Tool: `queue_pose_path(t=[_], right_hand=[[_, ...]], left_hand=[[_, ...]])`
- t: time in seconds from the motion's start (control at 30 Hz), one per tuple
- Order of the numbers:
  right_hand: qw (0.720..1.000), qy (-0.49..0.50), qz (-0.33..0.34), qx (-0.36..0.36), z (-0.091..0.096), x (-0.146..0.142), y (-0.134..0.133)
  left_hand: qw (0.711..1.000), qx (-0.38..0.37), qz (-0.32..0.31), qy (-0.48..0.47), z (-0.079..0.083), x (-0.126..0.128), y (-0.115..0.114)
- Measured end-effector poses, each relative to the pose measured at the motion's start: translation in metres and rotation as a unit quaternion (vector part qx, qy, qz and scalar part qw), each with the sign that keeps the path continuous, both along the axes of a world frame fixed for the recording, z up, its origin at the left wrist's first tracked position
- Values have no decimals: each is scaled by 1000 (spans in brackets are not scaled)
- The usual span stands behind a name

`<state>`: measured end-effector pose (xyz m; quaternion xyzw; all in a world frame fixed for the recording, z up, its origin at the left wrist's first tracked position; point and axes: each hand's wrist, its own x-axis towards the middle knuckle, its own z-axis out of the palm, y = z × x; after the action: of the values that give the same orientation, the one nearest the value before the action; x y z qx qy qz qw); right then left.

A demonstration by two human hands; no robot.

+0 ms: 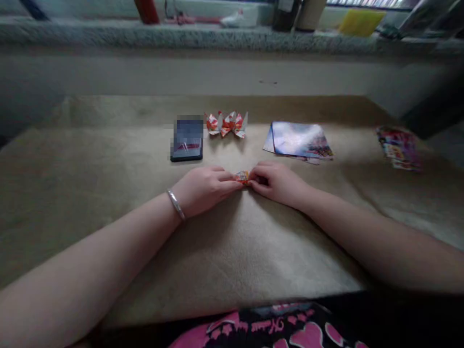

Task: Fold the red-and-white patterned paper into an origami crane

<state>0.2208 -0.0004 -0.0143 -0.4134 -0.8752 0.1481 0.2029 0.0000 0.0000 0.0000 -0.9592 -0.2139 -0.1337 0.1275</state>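
Note:
A small folded piece of orange patterned paper (241, 177) lies between my hands at the middle of the table. My left hand (206, 188), below a silver bangle, pinches its left side with fingers stretched along it. At its right end my right hand (277, 181) grips the paper between thumb and curled fingers. Much of the paper is hidden under the fingertips. Just beyond, red and white folded paper cranes (227, 124) stand close together.
Left of the cranes lies a dark phone (186, 152), partly blurred out. Several patterned paper sheets (300, 140) are stacked to the right, and more colourful papers (398, 149) lie at the far right. Behind the table runs a stone ledge (217, 38) with assorted items.

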Motion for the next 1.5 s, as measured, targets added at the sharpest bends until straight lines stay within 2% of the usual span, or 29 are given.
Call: queue_pose_path(t=[0.1,0.27,0.4,0.83,1.1,1.5], right_hand=[[1000,10,6,16,0,3,-2],[992,10,90,91,1,10,-4],[987,-12,110,120,1,12,-4],[989,1,104,109,2,9,-3],[994,4,87,63,2,6,-3],[995,0,83,63,1,7,-4]], left_hand=[[1000,3,17,4,-2,2,-2],[1000,-7,26,-10,-3,5,-4],[999,-21,40,-25,-3,8,-5],[996,-36,80,-1,-1,13,-7],[992,-63,106,-28,-1,13,-8],[999,-2,44,-9,-6,6,-6]])
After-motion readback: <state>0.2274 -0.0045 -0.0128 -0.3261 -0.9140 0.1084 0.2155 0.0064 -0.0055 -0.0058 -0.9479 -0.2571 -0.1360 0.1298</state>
